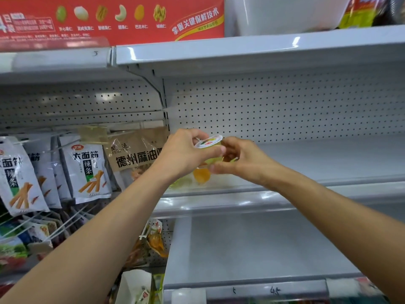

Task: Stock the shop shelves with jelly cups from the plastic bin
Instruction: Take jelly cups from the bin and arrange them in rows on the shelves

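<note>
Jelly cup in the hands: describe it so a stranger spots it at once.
Find the white pegboard-backed shelf, right of the hanging snack bags. Above its left end, the left hand and right hand hold the jelly cup between them. Unlike the cups on the shelf below, it is lifted, its white-rimmed lid tilted towards the camera.

Body parts in view: two forearms and two hands. The left forearm and the right forearm were uncovered along their whole visible length, from picture edge to wrist. Both forearms were slender and smooth in outline. The left grip and the right grip were bare. A short nail showed on the left thumb; finer detail was blurred.
</note>
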Demonstrator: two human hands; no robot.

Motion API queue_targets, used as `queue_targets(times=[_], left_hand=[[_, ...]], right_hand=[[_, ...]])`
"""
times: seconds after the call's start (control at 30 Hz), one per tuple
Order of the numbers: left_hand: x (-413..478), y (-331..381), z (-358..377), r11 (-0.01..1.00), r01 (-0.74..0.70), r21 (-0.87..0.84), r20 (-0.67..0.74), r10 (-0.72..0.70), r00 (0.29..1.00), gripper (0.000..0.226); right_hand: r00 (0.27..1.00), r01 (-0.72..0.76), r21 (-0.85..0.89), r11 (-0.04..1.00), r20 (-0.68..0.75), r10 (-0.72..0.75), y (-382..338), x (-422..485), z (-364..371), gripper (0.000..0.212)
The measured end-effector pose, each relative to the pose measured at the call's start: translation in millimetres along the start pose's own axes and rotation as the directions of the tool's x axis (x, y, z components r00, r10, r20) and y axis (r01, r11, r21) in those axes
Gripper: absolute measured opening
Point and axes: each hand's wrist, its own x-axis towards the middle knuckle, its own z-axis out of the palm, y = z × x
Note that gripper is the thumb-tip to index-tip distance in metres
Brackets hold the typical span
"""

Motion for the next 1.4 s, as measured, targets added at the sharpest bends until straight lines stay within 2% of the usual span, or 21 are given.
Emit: queue_targets(times=[0.13,0.23,0.47,0.6,0.83,1.0,1.2,1.4], left_hand=[[-5.7,7.3,4.9,0.996,-0.014,-0.09,0.043,0.018,0.999,0.052],[-12.6,2.1,4.4,0.991,-0.023,-0.131,0.046,0.029,0.999,0.054],[-33.6,-20.8,1.4,0.999,-0.01,-0.053,0.032,0.011,0.999,0.026],[-42.3,-29.8,-0.3,0.999,0.007,-0.032,0.035,-0.006,0.999,0.025],[-50.3,-38.1,-4.0,0.998,0.037,-0.043,0.035,-0.036,0.999,0.022],[-53.3,-43.2,-7.2,0.999,0.046,-0.022,0.057,-0.045,0.997,0.021],[-64.0,-47.1,-11.6,0.996,0.014,0.09,0.102,-0.023,0.995,0.029],[-96.2,-56.6,-19.8,0.992,-0.04,0.12,0.122,0.026,0.992,0.029]], right_hand=[[0.992,0.006,0.066,0.998,-0.125,0.003,-0.6,-2.0,2.2,0.032],[0.983,-0.064,0.067,0.996,-0.17,0.075,9.7,-2.3,-1.4,0.031],[0.93,-0.277,0.012,0.961,-0.248,0.271,36.8,0.8,0.0,0.032],[0.917,-0.325,-0.053,0.944,-0.262,0.301,47.4,5.8,5.0,0.028],[0.882,-0.408,-0.14,0.902,-0.314,0.35,53.2,11.1,7.5,0.038],[0.884,-0.409,-0.18,0.894,-0.32,0.34,48.8,8.1,9.3,0.039],[0.878,-0.418,-0.278,0.865,-0.368,0.306,39.6,-12.1,8.0,0.057],[0.88,-0.325,-0.565,0.758,-0.475,0.023,21.4,-60.4,26.4,0.054]])
